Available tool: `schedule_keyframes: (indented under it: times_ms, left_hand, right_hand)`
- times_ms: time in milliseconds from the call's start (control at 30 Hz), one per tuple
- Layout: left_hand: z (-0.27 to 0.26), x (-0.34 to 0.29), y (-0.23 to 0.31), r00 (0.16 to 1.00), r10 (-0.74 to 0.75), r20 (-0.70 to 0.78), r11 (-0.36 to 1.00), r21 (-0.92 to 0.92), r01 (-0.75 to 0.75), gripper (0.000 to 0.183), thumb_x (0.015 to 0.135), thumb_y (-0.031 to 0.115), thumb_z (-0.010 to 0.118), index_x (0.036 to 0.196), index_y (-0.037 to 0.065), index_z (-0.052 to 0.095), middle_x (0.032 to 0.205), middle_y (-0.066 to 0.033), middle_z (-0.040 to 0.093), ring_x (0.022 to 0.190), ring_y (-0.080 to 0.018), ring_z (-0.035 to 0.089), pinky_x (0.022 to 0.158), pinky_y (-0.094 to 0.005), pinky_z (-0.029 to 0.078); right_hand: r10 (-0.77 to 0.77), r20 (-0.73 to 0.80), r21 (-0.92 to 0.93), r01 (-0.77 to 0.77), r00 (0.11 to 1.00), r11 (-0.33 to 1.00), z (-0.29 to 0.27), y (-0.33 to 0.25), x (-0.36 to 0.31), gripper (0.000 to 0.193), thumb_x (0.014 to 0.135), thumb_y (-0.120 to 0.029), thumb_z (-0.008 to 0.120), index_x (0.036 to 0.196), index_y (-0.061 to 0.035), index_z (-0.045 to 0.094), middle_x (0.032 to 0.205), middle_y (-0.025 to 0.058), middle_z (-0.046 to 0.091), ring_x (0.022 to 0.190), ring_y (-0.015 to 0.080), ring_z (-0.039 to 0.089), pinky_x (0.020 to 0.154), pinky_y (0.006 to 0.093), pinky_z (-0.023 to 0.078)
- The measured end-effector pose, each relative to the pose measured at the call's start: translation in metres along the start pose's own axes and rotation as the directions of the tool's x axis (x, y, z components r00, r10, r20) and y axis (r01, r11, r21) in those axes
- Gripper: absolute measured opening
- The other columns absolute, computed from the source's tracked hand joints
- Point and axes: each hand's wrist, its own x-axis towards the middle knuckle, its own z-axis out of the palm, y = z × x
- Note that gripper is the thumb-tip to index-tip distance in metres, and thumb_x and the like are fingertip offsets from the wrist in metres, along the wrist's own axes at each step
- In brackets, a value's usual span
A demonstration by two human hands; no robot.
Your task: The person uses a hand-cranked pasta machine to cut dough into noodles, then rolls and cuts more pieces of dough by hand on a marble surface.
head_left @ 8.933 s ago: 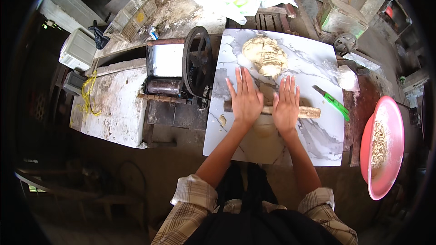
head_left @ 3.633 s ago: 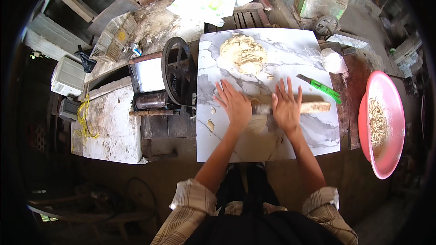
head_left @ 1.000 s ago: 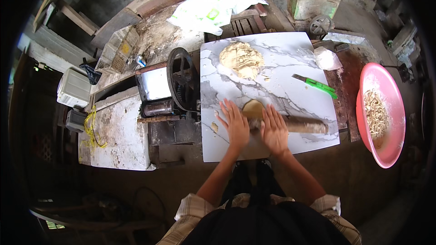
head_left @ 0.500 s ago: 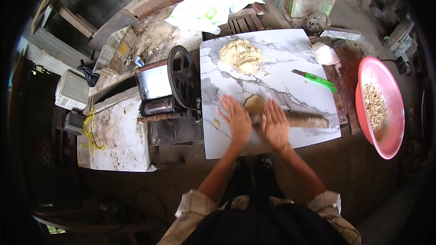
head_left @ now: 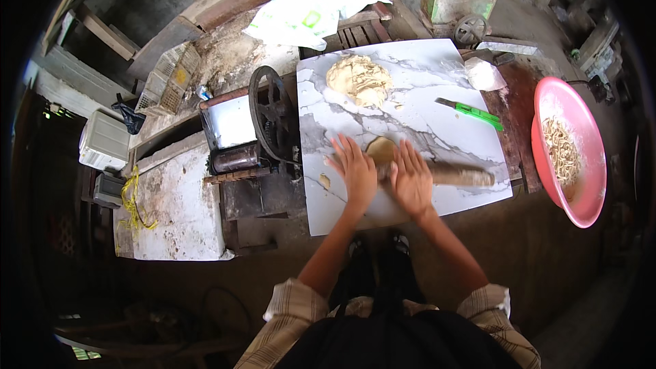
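Both my hands lie with fingers stretched over a wooden rolling pin (head_left: pixel 461 175), which is slightly blurred. My left hand (head_left: pixel 358 176) rests toward its left end, fingers spread. Beside it my right hand (head_left: pixel 412 181) presses flat on the pin, its thumb out to the left. Between the hands, a flattened piece of dough (head_left: pixel 380 148) shows beyond the pin; the rest of it is hidden. All this is on a white and grey marble-patterned board (head_left: pixel 328 215). A big pale dough lump (head_left: pixel 360 80) sits farther back. A small dough scrap (head_left: pixel 324 181) lies left of my left hand.
A green-handled knife (head_left: pixel 480 115) lies at the board's right. Beyond that side are a white plastic bag (head_left: pixel 485 75) and a pink basin (head_left: pixel 593 157) holding dough strips. A roller machine with a large wheel (head_left: pixel 268 113) stands against the left. A white sack (head_left: pixel 307 14) lies behind.
The whole view has shifted slightly. Both hands stay on the rolling pin, which has moved a little; my right thumb now stands out more to the left.
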Motion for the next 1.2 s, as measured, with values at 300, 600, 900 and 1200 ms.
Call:
schedule_keyframes:
  times_ms: [300, 600, 900, 1200]
  left_hand:
    - [-0.020, -0.052, -0.008, 0.993, 0.085, -0.079, 0.996, -0.006, -0.085, 0.048, 0.098, 0.020, 0.033, 0.137, -0.007, 0.031, 0.151, -0.0156, 0.016, 0.141, -0.0356, 0.004, 0.106, -0.0608, -0.003]
    - [-0.024, 0.054, 0.012, 0.997, 0.010, -0.079, 0.999, -0.045, -0.013, 0.057, 0.094, 0.024, 0.038, 0.138, -0.009, 0.024, 0.148, -0.0207, 0.022, 0.141, -0.0347, 0.008, 0.110, -0.0567, 0.003]
    - [-0.001, 0.106, 0.001, 0.983, -0.156, 0.095, 0.972, 0.193, 0.135, 0.068, 0.090, 0.025, 0.040, 0.139, -0.014, 0.014, 0.149, -0.0248, 0.015, 0.141, -0.0376, 0.001, 0.110, -0.0558, 0.001]
    - [-0.006, 0.107, -0.001, 0.969, -0.203, 0.138, 0.956, 0.243, 0.165, 0.079, 0.086, 0.025, 0.045, 0.140, -0.012, 0.003, 0.151, -0.0246, 0.003, 0.140, -0.0377, -0.008, 0.108, -0.0602, -0.002]
  right_hand:
    - [-0.126, 0.180, 0.152, 0.099, 0.976, 0.983, -0.056, 0.001, -0.035, 0.053, 0.079, -0.014, 0.064, 0.128, -0.0053, 0.047, 0.114, 0.0134, 0.054, 0.108, 0.0277, 0.050, 0.096, 0.0416, 0.037]
    - [-0.168, 0.124, 0.331, 0.119, 0.978, 0.936, -0.023, 0.030, 0.038, 0.046, 0.077, -0.017, 0.067, 0.120, -0.0070, 0.054, 0.104, 0.0125, 0.056, 0.099, 0.0297, 0.054, 0.087, 0.0399, 0.043]
    - [0.213, 0.113, 0.196, -0.232, 0.970, 0.953, 0.002, 0.054, 0.090, 0.027, 0.090, -0.024, 0.054, 0.081, -0.0004, 0.063, 0.094, 0.0151, 0.059, 0.092, 0.0320, 0.055, 0.078, 0.0424, 0.047]
    - [0.273, 0.086, -0.163, -0.257, 0.958, 0.953, 0.019, 0.050, 0.098, 0.027, 0.092, -0.029, 0.047, 0.100, -0.0047, 0.056, 0.105, 0.0121, 0.055, 0.105, 0.0289, 0.046, 0.087, 0.0420, 0.037]
